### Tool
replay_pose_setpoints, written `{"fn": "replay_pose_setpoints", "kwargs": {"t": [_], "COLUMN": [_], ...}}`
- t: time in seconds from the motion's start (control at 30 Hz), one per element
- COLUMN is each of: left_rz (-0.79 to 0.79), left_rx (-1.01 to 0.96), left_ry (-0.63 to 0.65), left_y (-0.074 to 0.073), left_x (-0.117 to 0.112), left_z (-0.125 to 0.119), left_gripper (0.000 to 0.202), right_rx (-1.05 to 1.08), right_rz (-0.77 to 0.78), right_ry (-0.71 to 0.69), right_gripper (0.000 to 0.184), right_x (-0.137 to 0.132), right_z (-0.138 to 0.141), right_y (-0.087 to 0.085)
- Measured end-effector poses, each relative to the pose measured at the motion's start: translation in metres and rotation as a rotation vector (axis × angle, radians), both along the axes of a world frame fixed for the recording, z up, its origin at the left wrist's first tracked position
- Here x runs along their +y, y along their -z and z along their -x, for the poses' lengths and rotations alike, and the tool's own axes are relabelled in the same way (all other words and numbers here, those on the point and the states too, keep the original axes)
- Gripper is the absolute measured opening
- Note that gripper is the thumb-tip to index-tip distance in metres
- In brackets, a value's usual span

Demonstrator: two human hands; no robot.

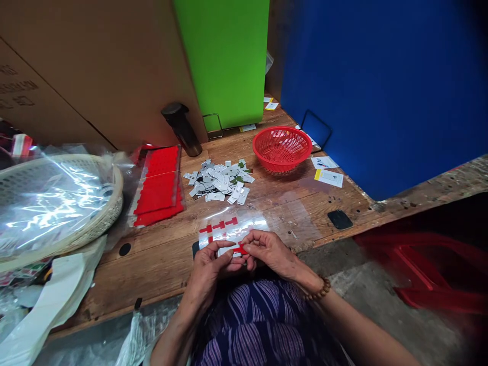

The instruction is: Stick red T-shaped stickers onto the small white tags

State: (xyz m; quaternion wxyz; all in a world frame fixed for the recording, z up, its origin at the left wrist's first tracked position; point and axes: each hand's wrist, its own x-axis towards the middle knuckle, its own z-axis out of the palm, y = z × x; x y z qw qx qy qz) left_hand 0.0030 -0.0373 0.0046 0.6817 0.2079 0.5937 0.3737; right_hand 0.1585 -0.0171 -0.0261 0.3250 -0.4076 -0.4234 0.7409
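Note:
At the near edge of the wooden table (160, 254), my left hand (209, 267) and my right hand (267, 249) meet over a clear plastic sheet (232, 229) that carries red T-shaped stickers. Both hands pinch a small white piece with a red sticker (236, 249) between thumbs and fingertips. A beaded bracelet (320, 291) circles my right wrist. Farther back lies a pile of small grey and white tags (219, 183).
A red plastic basket (282, 147) stands at the back right, with paper cards (328, 177) beside it. Bagged red sticker sheets (160, 185) lie left of the pile. A woven basket with plastic bags (57, 203) sits far left. Cardboard boxes, a green panel and a blue panel stand behind.

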Motion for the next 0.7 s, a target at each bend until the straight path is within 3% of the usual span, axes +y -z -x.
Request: {"fn": "replay_pose_setpoints", "kwargs": {"t": [0.43,0.7], "left_rz": [-0.044,-0.101], "left_rx": [0.016,-0.018], "left_ry": [0.053,0.164], "left_y": [0.001,0.015], "left_x": [-0.001,-0.001], "left_z": [-0.005,-0.01], "left_gripper": [0.034,0.036], "right_rx": [-0.085,-0.184], "right_rz": [-0.058,-0.073], "right_ry": [-0.039,-0.146], "right_gripper": [0.027,0.023], "right_x": [0.002,0.005], "right_z": [-0.006,-0.016], "right_y": [0.006,-0.006]}}
